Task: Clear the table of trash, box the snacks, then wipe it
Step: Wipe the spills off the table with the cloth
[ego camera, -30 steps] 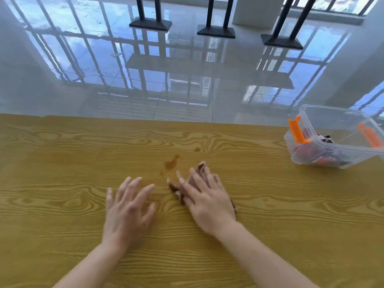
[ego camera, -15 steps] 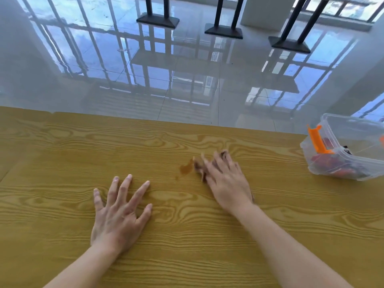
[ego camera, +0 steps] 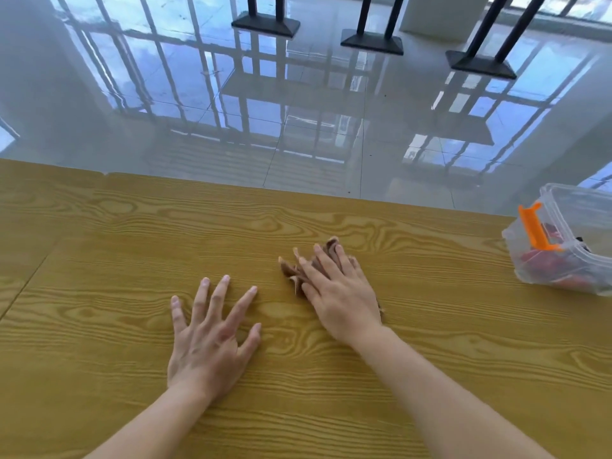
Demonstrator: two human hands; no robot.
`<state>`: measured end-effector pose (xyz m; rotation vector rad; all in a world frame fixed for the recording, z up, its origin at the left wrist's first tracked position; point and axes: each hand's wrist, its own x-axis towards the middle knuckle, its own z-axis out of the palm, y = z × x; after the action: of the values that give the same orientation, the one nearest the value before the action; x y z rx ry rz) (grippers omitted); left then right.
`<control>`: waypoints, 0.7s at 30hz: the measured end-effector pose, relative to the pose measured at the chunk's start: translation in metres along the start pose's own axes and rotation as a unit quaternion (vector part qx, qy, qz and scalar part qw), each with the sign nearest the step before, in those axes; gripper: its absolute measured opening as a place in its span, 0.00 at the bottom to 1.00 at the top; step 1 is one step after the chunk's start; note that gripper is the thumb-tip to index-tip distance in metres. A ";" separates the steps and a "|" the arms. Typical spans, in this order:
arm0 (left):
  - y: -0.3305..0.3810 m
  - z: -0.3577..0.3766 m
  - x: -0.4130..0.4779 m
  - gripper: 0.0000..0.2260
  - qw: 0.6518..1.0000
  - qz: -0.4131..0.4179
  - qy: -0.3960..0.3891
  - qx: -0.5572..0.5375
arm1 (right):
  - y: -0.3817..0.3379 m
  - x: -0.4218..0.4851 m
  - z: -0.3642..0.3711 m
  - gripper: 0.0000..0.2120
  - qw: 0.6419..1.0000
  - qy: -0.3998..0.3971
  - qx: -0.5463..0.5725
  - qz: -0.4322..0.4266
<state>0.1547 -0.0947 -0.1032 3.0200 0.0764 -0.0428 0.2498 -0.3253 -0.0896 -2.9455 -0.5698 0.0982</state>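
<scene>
While pressing a crumpled brown cloth (ego camera: 288, 270) down onto the wood-grain tabletop (ego camera: 99, 260) with the right hand (ego camera: 341, 293), holds that grip spread: fingers straight and laid over the cloth, not curled round it. Rests the left hand (ego camera: 208, 342) just beside, palm down on bare wood, grip also spread wide and holding nothing. Cloth near the middle of the tabletop, mostly covered, only edges visible past the fingertips and by the wrist. At far right, well apart: a clear plastic box (ego camera: 579, 207) with orange latch (ego camera: 531, 226), red snack packets (ego camera: 546, 260) inside. Beyond, glossy tiled floor (ego camera: 298, 144).
</scene>
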 end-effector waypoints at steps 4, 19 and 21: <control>0.001 0.001 0.000 0.28 1.000 0.004 -0.005 -0.004 | 0.008 -0.105 0.015 0.25 0.998 -0.003 -0.006 -0.068; -0.002 -0.003 -0.005 0.23 0.994 -0.011 0.026 -0.102 | 0.007 -0.101 0.015 0.24 0.997 -0.002 -0.019 -0.075; -0.002 -0.003 -0.004 0.24 0.995 -0.011 0.026 -0.100 | 0.049 -0.071 -0.003 0.26 0.998 -0.010 -0.028 0.059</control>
<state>0.1508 -0.0929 -0.1003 2.8211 0.1113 0.0403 0.2019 -0.3969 -0.0916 -3.0343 -0.4088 0.1259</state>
